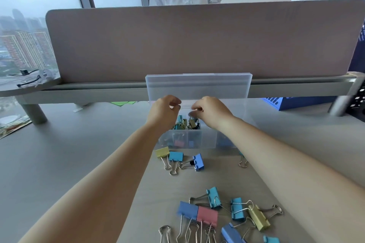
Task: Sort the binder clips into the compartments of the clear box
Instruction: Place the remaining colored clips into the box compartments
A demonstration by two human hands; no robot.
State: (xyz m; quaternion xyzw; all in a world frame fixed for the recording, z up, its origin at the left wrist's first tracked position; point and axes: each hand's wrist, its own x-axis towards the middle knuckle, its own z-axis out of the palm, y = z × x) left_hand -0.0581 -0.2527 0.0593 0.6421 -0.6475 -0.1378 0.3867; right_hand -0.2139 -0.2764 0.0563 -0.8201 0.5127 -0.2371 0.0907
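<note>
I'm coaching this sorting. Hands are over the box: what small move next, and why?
Probably move the left hand to the yellow clip in front of the box; it and the right hand hover over the compartments, that clip lies unsorted.

Blocked at the back by the upright lid (198, 87) and the divider panel (197, 41) behind it. Crowded above the clear box (197, 141) by left hand (165, 111) and right hand (210, 112), barely a gap between. Hemmed along the box's near wall by a row of three clips (175, 156). Cluttered nearer by a heap of clips (207, 216), wire handles tangled. Open across bare tabletop (59, 154) left of the left forearm (110, 173); apparently open rightwards too, though blurred.
</note>
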